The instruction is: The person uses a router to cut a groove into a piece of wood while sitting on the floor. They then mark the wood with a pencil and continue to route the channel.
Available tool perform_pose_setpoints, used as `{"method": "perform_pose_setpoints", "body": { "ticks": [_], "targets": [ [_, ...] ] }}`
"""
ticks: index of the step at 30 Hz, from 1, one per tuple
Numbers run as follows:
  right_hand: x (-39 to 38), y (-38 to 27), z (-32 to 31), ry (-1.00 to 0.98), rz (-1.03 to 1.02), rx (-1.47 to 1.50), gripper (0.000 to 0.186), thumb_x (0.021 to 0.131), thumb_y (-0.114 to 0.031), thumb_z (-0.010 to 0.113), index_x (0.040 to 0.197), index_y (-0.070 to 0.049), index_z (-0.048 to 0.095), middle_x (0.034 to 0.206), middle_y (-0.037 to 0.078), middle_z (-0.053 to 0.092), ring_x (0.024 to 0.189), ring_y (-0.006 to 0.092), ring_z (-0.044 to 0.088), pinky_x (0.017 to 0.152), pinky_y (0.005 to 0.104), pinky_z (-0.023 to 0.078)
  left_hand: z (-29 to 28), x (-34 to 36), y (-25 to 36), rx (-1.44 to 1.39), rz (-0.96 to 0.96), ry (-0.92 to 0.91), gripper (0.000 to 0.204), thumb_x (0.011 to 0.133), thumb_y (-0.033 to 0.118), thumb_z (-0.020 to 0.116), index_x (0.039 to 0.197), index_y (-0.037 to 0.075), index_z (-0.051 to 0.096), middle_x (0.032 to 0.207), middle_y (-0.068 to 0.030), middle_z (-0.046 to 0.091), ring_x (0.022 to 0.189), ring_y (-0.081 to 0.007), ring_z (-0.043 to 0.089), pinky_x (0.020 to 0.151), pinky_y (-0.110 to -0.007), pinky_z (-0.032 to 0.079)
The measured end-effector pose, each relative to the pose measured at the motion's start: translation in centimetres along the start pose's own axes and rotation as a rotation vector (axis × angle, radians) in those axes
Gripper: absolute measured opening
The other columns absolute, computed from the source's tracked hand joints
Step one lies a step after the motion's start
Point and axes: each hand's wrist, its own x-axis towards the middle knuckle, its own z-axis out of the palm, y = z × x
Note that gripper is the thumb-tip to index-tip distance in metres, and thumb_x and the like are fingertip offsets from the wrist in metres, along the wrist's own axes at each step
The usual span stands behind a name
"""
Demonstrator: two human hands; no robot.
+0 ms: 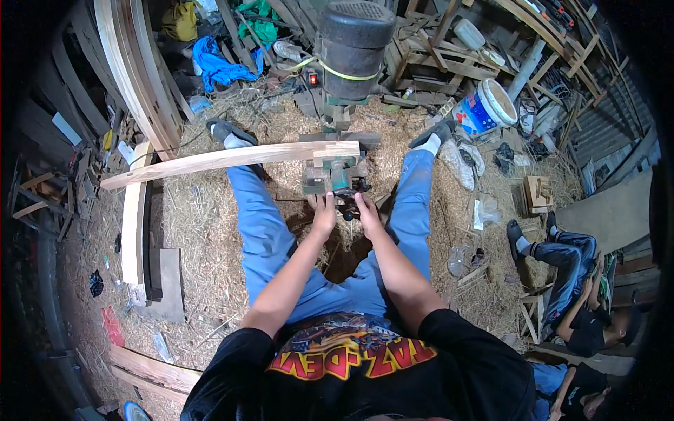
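Between my knees stands a woodworking machine with a dark upright motor [357, 49] and a worn green clamp [338, 177]. A long pale wooden bar [239, 156] lies across the clamp, under the machine's head. Its right end is at the clamp, and the bar reaches far to the left. At the clamp's near side is a black handwheel [346, 198]. My left hand [324, 214] is closed on the wheel's left side. My right hand [367, 212] is closed on its right side. The fingertips are partly hidden behind the wheel.
Pale boards [135, 217] lie and lean at the left, one under the bar's far end. A white and blue bucket [486, 109] stands at the back right. Sawdust and shavings [203, 231] cover the floor. Two people sit at the right, one in dark trousers [570, 270].
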Motion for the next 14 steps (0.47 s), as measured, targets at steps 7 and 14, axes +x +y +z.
{"method": "perform_pose_setpoints", "body": {
  "ticks": [7, 14],
  "targets": [
    [0.3, -0.5, 2.4, -0.190, 0.155, 0.358, 0.043, 0.093, -0.046, 0.072, 0.117, -0.011, 0.065, 0.117, 0.001, 0.063, 0.107, 0.0132, 0.057, 0.093, 0.0321, 0.045, -1.3, 9.7, -3.2, -0.514, -0.578, -0.025, 0.072, 0.101, 0.050, 0.044, 0.145, -0.007, 0.042, 0.142, -0.0235, 0.052, 0.125, -0.0344, 0.056, 0.104, -0.044, 0.045],
    [1.0, 1.0, -1.3, -0.242, 0.188, 0.483, 0.033, 0.096, -0.037, 0.071, 0.119, -0.015, 0.062, 0.115, 0.002, 0.065, 0.105, 0.0131, 0.059, 0.090, 0.0348, 0.049, 2.3, 7.6, 4.3, -0.037, -0.915, 0.245, 0.073, 0.096, 0.052, 0.054, 0.143, -0.004, 0.049, 0.146, -0.0254, 0.051, 0.132, -0.0379, 0.054, 0.109, -0.046, 0.044]
  ]
}}
